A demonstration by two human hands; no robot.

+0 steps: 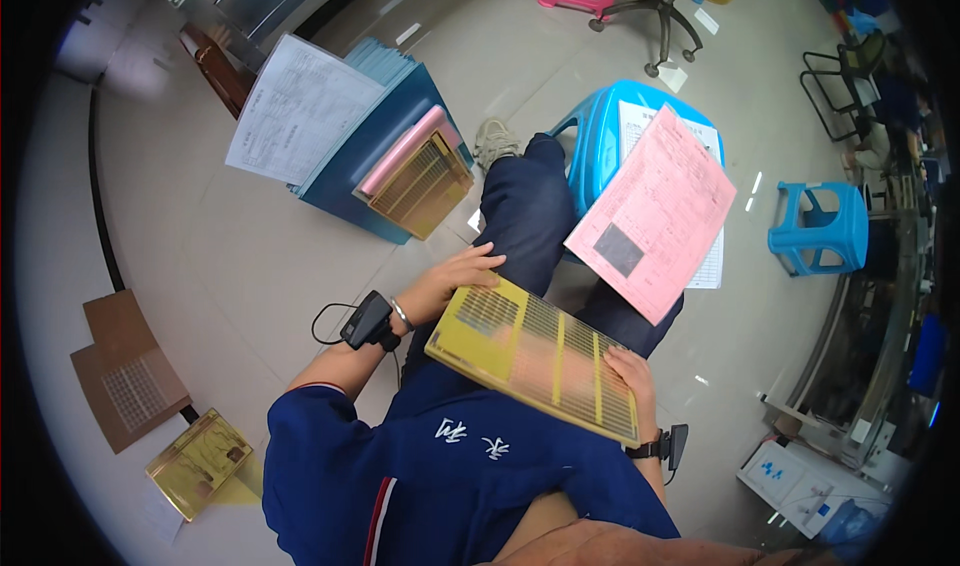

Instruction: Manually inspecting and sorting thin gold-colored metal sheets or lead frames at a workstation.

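Note:
A yellow circuit-board panel (540, 351), patterned with rows of small grids, lies tilted across my lap. My left hand (465, 271) is at its upper left corner, fingers stretched out past the edge and the lowest one touching the panel. At the right end, my right hand (632, 374) grips the edge with its fingers on the top face; the thumb is hidden. Just beyond, a pink printed sheet (655, 216) with a dark square lies over white papers (708, 266) on a blue plastic stool (600, 146).
Left of my legs, a blue bin (345, 201) carries papers, a pink stack (405, 151) and brown grid panels (425, 191). Cardboard (130, 371) and a yellow panel (200, 461) lie at the far left. A second blue stool (820, 228) and a wheeled stool (665, 6) stand farther off.

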